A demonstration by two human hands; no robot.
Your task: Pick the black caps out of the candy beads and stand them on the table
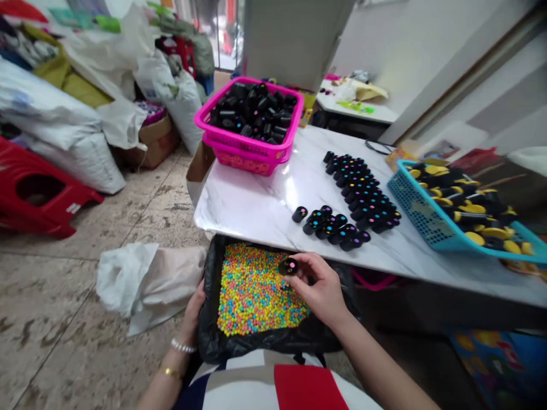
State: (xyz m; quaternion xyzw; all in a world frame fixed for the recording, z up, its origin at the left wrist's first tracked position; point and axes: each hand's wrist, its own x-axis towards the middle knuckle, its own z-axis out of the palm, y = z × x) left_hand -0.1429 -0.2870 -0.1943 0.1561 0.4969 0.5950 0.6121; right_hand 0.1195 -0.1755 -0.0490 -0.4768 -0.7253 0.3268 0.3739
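My right hand [318,285] pinches a small black cylinder [289,266] between thumb and fingers, above the beads. A pink dot shows on the cylinder's end. Below it, many small round beads [256,296] in yellow, pink, blue and orange fill a tray lined with black plastic [207,330]. At the tray's left side, my left hand [195,307] grips the rim, its fingers partly hidden. On the table, just beyond the tray, stand several black cylinders [329,224] with coloured dots on top. Behind them is a larger, tightly packed group of similar cylinders [363,191].
A pink basket [248,151] heaped with black cylinders stands on the white table [256,199] at the far left. To the right, a blue basket [423,222] holds black and yellow pieces. A white bag [149,279] lies left of the tray; a red stool [43,188] stands beyond.
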